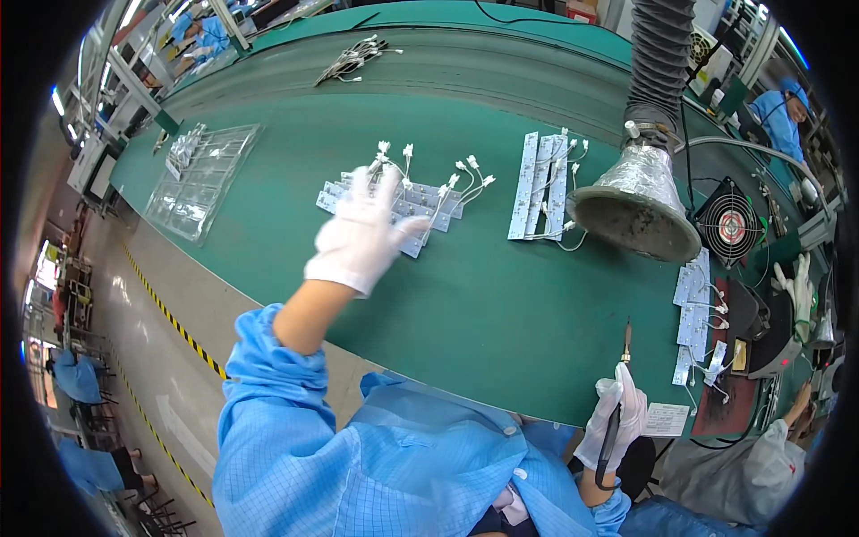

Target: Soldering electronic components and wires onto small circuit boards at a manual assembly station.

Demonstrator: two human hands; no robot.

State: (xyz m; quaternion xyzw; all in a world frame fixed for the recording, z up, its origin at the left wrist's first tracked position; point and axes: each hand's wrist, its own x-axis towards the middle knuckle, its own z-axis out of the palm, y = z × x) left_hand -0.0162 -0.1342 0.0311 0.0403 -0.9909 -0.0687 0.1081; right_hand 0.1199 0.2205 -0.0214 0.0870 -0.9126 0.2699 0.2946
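Observation:
My left hand (358, 234), in a white glove, reaches over a loose pile of narrow white circuit board strips (445, 222). Its fingers are stretched out and nothing shows in its grasp; whether the fingertips touch the strips I cannot tell. Short white wires with plug connectors (472, 164) stick out from the pile on its far side. At the table's near edge, my right hand (617, 413), also gloved, grips a soldering iron (627, 345) with its tip pointing away from me. The iron's dark cable runs down past my wrist.
More board strips (537, 190) lie right of centre beside a fume extraction hood (637, 201). Further strips (693, 313) rest at the right, near a small fan (730, 224). A clear plastic tray (201, 183) sits far left, and a wire bundle (353, 61) lies at the back.

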